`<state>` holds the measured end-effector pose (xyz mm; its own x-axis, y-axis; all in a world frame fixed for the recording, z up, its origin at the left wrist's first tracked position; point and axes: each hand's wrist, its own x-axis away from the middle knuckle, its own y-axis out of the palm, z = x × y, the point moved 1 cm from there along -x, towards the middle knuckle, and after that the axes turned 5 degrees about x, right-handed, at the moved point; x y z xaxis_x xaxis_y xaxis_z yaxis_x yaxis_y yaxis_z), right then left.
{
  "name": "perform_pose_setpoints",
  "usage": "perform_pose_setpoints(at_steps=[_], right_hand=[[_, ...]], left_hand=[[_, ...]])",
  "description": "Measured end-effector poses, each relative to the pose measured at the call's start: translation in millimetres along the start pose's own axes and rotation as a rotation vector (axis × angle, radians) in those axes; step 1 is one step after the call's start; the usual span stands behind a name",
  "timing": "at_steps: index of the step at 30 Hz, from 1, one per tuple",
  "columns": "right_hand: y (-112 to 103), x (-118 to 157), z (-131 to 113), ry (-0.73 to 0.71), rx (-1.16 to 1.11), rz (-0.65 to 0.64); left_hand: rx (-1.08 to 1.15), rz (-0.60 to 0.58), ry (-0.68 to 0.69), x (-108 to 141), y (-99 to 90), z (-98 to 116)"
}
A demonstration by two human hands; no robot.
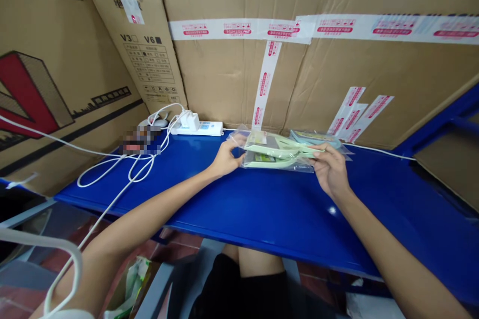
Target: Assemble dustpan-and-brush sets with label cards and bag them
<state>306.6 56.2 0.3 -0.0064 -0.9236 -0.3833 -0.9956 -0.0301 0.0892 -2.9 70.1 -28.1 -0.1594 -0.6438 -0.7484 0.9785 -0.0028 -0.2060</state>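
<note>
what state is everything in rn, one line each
green packets: in clear plastic, held at both ends
left hand: gripping their left end
right hand: gripping their right end
blue packet: in clear plastic, partly hidden
power strip: white adapter plugged in
white cable: loosely looped
cardboard: upright, taped

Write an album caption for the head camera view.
Left hand and right hand hold pale-green items in clear bags at a blue table before taped cardboard.

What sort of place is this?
Probably a makeshift workstation, perhaps for packing: blue table, taped cardboard panels behind it, white power strip, and bagged green items in both hands.
</note>
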Motion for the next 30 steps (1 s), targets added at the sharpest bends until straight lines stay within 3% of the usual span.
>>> perform_pose_setpoints(at_steps=[5, 14, 19, 25, 30], right_hand=[[1, 0, 0, 0.007, -0.075, 0.013], [2, 0, 2, 0.035, -0.104, 0.019], [4, 0, 2, 0.022, -0.1, 0.029], [5, 1, 1, 0.008, -0.082, 0.03], [3, 2, 3, 0.037, -0.102, 0.038]], left_hand=[[-0.029, 0.047, 0.007, 1, -2.2, -4], [-0.099, -0.169, 0.099, -1, -1.5, -1], [-0.101, -0.152, 0.159, -2, -5.5, -6], [-0.054, -0.185, 0.067, 0, -4.3, -22], [-0.066, -0.2, 0.059, 2, -1.5, -19]])
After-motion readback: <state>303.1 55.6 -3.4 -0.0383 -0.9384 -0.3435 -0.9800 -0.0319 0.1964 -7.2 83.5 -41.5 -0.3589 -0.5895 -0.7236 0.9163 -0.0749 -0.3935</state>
